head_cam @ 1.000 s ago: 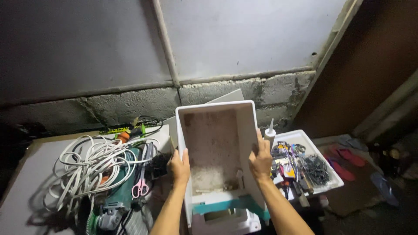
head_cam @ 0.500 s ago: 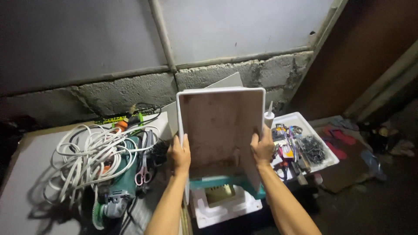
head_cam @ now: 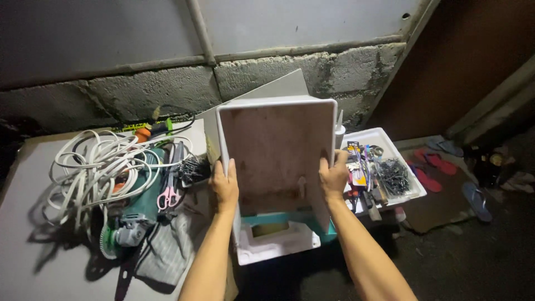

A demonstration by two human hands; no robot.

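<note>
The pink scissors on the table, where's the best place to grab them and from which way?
Probably by the pink handle loops of the scissors, coming from above. They lie flat on the green power tool, loops toward the person and blades pointing away toward the wall, so the handles are the near, blunt end. Both the left hand and the right hand are holding the white tub.

- A grey concrete block wall (head_cam: 312,72) stands behind, with a pale panel (head_cam: 301,22) above it.
- The grey surface (head_cam: 28,267) lies at left.
- The dark floor (head_cam: 473,251) carries red sandals (head_cam: 432,170).
</note>
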